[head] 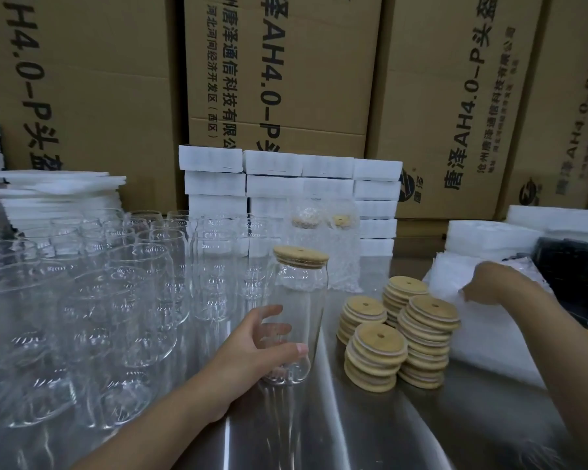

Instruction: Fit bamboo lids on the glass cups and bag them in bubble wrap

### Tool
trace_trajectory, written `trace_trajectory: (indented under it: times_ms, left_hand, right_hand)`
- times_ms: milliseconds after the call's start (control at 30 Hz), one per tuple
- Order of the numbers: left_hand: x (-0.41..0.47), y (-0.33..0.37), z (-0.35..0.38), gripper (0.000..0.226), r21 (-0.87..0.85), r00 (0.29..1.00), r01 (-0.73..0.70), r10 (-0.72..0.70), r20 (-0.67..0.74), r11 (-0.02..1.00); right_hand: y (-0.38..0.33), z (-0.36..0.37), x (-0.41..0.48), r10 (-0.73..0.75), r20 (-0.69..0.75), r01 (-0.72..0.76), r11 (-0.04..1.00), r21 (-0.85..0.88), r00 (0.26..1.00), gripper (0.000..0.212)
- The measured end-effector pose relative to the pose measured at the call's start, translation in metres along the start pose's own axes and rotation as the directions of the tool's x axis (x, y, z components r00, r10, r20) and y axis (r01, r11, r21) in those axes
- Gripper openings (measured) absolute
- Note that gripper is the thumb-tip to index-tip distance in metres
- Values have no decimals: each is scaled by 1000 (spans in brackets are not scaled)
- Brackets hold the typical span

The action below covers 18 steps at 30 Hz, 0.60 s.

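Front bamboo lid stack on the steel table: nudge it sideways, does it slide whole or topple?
Likely shears apart: the front stack of round bamboo lids is loose discs, already stepped unevenly. The lids look thin and light, so a push probably scatters them. The shiny steel table looks smooth, so bottom lids may skid.

a wall of tall brown cardboard cartons (286,79) stands behind the table's far edge, printed with black chinese characters and "ah4.0-p" running sideways; the table (370,418) is brushed stainless steel, with soft reflections streaking its surface; at the middle of its far edge, white foam blocks (319,184) are stacked in neat columns against the cartons; thin white foam sheets (58,188) lie piled at the far left corner; more white foam (540,215) sits at the far right, beside a black object (571,266) too blurred to name; the light is even and rather dim
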<state>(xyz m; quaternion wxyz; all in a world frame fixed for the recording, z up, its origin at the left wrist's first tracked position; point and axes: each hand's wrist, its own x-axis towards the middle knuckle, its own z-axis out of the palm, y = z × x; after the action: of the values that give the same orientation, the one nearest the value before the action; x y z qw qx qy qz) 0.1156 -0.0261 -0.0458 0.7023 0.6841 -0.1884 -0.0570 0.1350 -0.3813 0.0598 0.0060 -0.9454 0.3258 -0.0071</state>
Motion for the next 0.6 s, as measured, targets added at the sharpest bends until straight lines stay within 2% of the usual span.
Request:
trace_trajectory:
  times_ms: [133, 200, 267, 333, 400, 467, 600]
  left_hand:
    - [0, 0, 0, 84, 2, 1000, -6, 6, 6, 1000]
    - [0, 1, 0, 86, 5, 1000, -6, 6, -4, 1000]
    - [1, 0, 0, 86, -5, 1000, -10, 10, -13, 1000]
    - [2, 0, -1, 86, -14, 1000, -21, 21, -22, 1000]
    - [3, 1, -1, 85, -12, 998, -47, 46, -43, 999]
    - [3, 2, -2, 84, 0, 992, -96, 96, -80, 995]
    - [4, 7, -4, 83, 19, 964, -201, 201, -177, 979]
  right_hand:
    - [-9, -10, -4, 79, -145, -49, 978, 202, 986, 39]
    - [-18, -20, -16, 106, -278, -23, 958, 286, 955, 44]
    - [-28, -31, -31, 44, -464, 124, 937, 326, 885, 45]
    - [-40, -38, -49, -71, -579, 349, 855, 383, 812, 28]
    - [-57, -41, -71, -168, -588, 515, 701, 493, 791, 15]
    - [-78, -37, -89, -262, -532, 571, 582, 578, 805, 15]
    - [-123, 2, -105, -422, -402, 577, 492, 652, 813, 18]
